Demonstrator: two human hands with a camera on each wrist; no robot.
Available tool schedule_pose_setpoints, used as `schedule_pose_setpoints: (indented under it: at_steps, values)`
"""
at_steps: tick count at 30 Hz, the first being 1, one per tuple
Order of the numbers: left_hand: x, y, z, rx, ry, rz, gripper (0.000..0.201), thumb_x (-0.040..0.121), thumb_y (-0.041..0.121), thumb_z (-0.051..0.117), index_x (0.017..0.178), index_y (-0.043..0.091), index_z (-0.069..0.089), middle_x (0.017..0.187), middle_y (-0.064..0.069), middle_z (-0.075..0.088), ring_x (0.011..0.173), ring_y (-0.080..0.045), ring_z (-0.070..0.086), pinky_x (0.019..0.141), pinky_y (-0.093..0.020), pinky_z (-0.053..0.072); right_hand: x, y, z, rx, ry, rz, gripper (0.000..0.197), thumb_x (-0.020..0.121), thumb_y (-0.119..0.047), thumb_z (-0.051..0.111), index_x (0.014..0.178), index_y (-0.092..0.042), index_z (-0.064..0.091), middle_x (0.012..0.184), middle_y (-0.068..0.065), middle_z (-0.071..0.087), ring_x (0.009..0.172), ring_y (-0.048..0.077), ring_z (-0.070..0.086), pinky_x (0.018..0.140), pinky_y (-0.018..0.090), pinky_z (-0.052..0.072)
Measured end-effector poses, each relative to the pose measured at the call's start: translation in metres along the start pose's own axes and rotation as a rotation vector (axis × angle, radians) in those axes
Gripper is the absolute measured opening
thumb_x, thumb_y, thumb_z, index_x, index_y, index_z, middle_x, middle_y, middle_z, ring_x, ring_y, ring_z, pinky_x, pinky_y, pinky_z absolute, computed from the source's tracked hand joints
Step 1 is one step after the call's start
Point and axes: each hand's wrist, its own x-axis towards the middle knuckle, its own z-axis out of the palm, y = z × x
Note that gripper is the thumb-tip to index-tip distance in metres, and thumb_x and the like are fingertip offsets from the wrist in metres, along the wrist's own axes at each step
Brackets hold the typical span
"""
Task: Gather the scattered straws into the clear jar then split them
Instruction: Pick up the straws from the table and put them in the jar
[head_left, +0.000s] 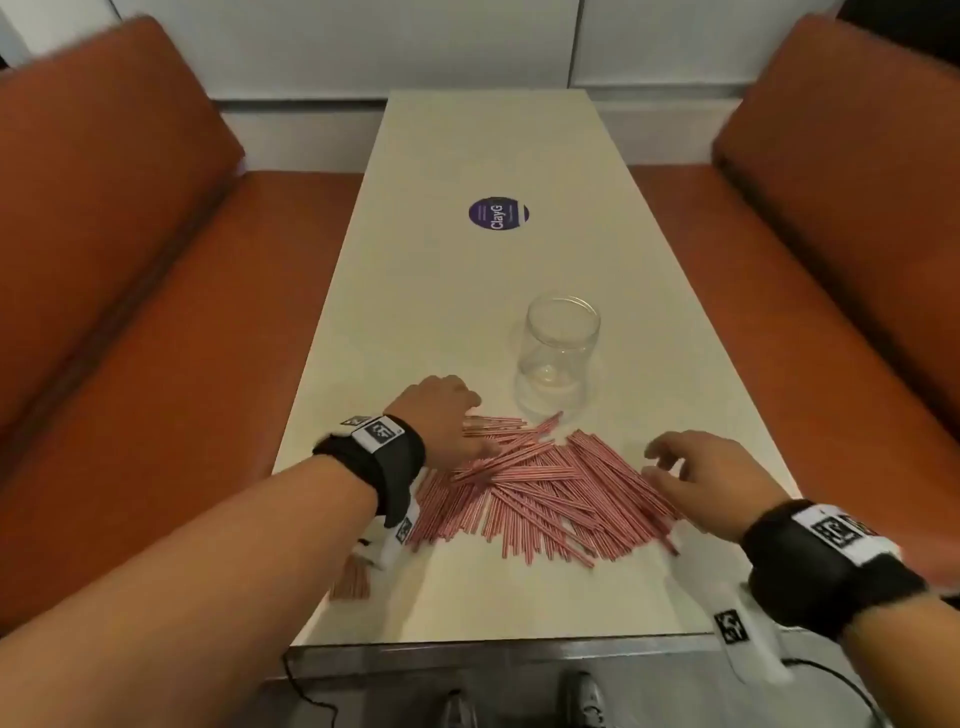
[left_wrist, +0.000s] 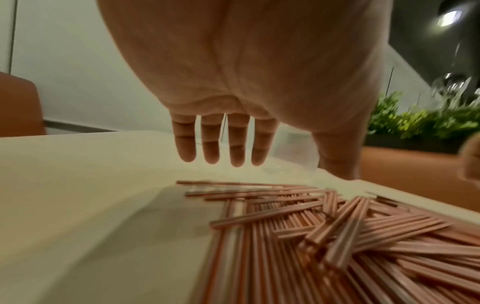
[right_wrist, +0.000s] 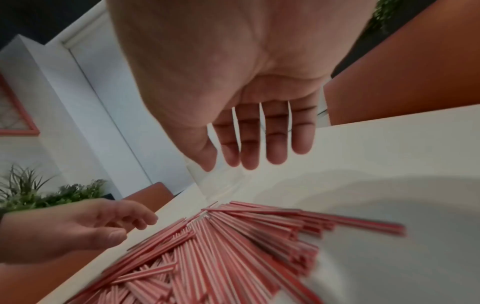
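A heap of red-and-white striped straws (head_left: 545, 488) (left_wrist: 337, 236) (right_wrist: 221, 251) lies spread on the near part of the cream table (head_left: 467, 291). Just beyond it stands an empty clear jar (head_left: 558, 358), upright. My left hand (head_left: 447, 421) (left_wrist: 223, 142) hovers over the heap's far left edge, fingers straight, holding nothing. My right hand (head_left: 696, 473) (right_wrist: 262, 139) hangs above the heap's right edge, fingers spread and relaxed, also holding nothing. A few straws (head_left: 350, 579) lie apart under my left forearm, near the table's left edge.
A round purple sticker (head_left: 497, 213) is stuck to the table beyond the jar. Orange bench seats (head_left: 130, 312) (head_left: 857, 234) flank the table on both sides. A white wall closes the far end. Green plants (left_wrist: 428, 119) (right_wrist: 39, 193) show in the wrist views.
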Motion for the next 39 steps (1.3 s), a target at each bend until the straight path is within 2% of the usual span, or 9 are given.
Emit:
schedule_pose_setpoints:
  at_steps: [4, 9, 12, 15, 19, 24, 32, 35, 39]
  values:
    - [0.012, 0.019, 0.002, 0.135, -0.082, -0.085, 0.087, 0.063, 0.086, 0.046, 0.122, 0.022, 0.055, 0.123, -0.004, 0.052, 0.111, -0.025, 0.05, 0.092, -0.043, 0.045, 0.03, -0.007, 0.008, -0.03, -0.059, 0.034, 0.05, 0.085, -0.054, 0.056, 0.124, -0.024, 0.056, 0.117, -0.001, 0.059, 0.103, 0.017, 0.058, 0.092, 0.031, 0.047]
    - [0.017, 0.033, 0.0, 0.137, -0.079, -0.15, 0.057, 0.075, 0.07, 0.054, 0.102, 0.021, 0.064, 0.102, -0.001, 0.062, 0.092, -0.023, 0.058, 0.081, -0.038, 0.051, 0.045, 0.0, 0.017, -0.089, -0.175, 0.012, 0.065, 0.08, -0.067, 0.051, 0.127, -0.022, 0.052, 0.118, 0.002, 0.057, 0.103, 0.02, 0.058, 0.091, 0.036, 0.05]
    - [0.02, 0.04, -0.002, 0.125, -0.107, -0.165, 0.055, 0.078, 0.065, 0.056, 0.109, 0.021, 0.063, 0.107, -0.001, 0.062, 0.095, -0.023, 0.06, 0.083, -0.039, 0.052, 0.049, 0.004, 0.016, -0.097, -0.2, -0.038, 0.066, 0.082, -0.067, 0.049, 0.127, -0.019, 0.052, 0.118, 0.003, 0.057, 0.104, 0.021, 0.058, 0.093, 0.036, 0.049]
    - [0.025, 0.045, -0.003, 0.145, -0.121, -0.129, 0.053, 0.081, 0.06, 0.057, 0.12, 0.024, 0.059, 0.115, 0.0, 0.059, 0.104, -0.023, 0.058, 0.086, -0.038, 0.05, 0.051, 0.004, 0.014, -0.103, -0.216, -0.082, 0.063, 0.083, -0.065, 0.049, 0.126, -0.019, 0.053, 0.119, 0.004, 0.057, 0.104, 0.021, 0.058, 0.092, 0.035, 0.049]
    - [0.031, 0.05, -0.005, 0.181, -0.127, -0.062, 0.032, 0.091, 0.043, 0.051, 0.11, 0.021, 0.065, 0.106, -0.003, 0.063, 0.097, -0.023, 0.059, 0.08, -0.035, 0.049, 0.05, 0.006, 0.012, -0.122, -0.235, -0.106, 0.058, 0.085, -0.061, 0.049, 0.125, -0.019, 0.053, 0.116, 0.003, 0.058, 0.102, 0.02, 0.058, 0.089, 0.033, 0.049]
    - [0.037, 0.053, -0.002, 0.171, -0.122, -0.012, 0.035, 0.096, 0.036, 0.041, 0.105, 0.012, 0.065, 0.1, -0.008, 0.064, 0.091, -0.026, 0.06, 0.077, -0.036, 0.049, 0.046, -0.002, 0.011, -0.087, -0.195, -0.113, 0.052, 0.086, -0.055, 0.052, 0.126, -0.022, 0.053, 0.117, 0.001, 0.059, 0.104, 0.018, 0.057, 0.088, 0.031, 0.047]
    - [0.034, 0.029, -0.003, -0.018, -0.028, -0.009, 0.023, 0.1, 0.022, 0.039, 0.108, 0.005, 0.052, 0.109, -0.014, 0.054, 0.096, -0.029, 0.055, 0.079, -0.034, 0.04, 0.043, -0.065, 0.029, -0.274, -0.18, -0.441, 0.055, 0.079, -0.056, 0.062, 0.126, -0.028, 0.056, 0.119, -0.004, 0.058, 0.108, 0.02, 0.052, 0.088, 0.034, 0.046]
    - [0.026, 0.015, -0.007, -0.039, -0.006, -0.007, 0.015, 0.099, 0.018, 0.042, 0.105, 0.006, 0.049, 0.107, -0.013, 0.052, 0.087, -0.025, 0.05, 0.074, -0.03, 0.037, 0.046, -0.083, 0.036, -0.37, -0.186, -0.468, 0.045, 0.074, -0.056, 0.067, 0.106, -0.025, 0.06, 0.104, -0.003, 0.059, 0.096, 0.02, 0.052, 0.078, 0.032, 0.046]
    - [0.015, 0.001, -0.007, -0.073, 0.045, -0.006, 0.023, 0.102, 0.021, 0.034, 0.105, 0.004, 0.049, 0.101, -0.011, 0.05, 0.079, -0.02, 0.043, 0.072, -0.03, 0.034, 0.047, -0.093, 0.04, -0.379, -0.191, -0.419, 0.018, 0.076, -0.038, 0.064, 0.086, -0.024, 0.059, 0.088, -0.002, 0.06, 0.085, 0.02, 0.055, 0.073, 0.033, 0.05]
